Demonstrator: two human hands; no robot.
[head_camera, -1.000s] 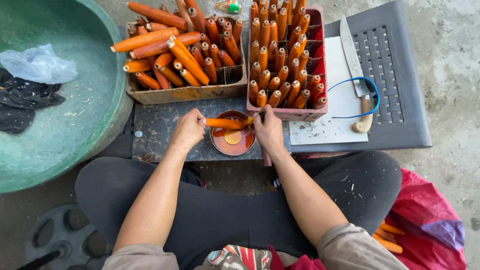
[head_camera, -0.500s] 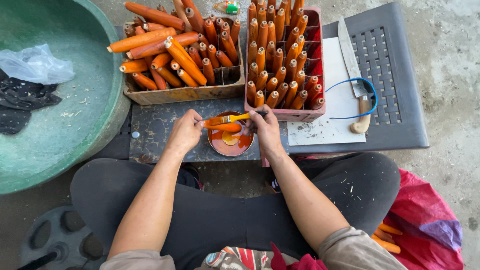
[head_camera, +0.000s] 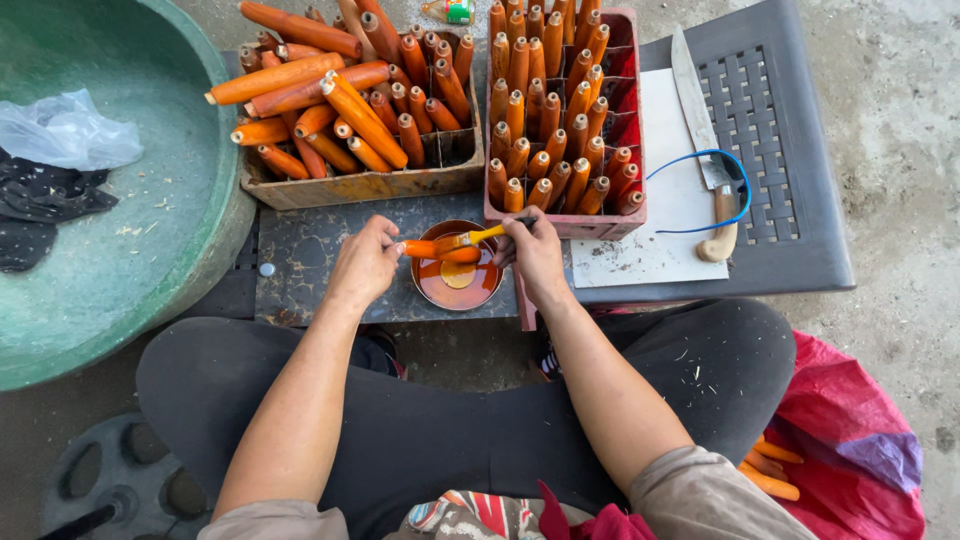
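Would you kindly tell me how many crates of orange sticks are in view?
2. A brown wooden crate stands beyond the left hand; a red plastic crate stands beyond the right hand, beside the first. Others may lie outside the frame.

Both bare forearms reach forward from the lap — the left hand (head_camera: 365, 262) curled in a loose pinch, the right hand (head_camera: 536, 255) closed, knuckles up — hands near together.

I see soft, even daylight from overhead, bright without harsh shadows. A faint sheen glints on the liquid in the small bowl (head_camera: 458, 282). Focus stays sharp throughout; the edges bow slightly outward.
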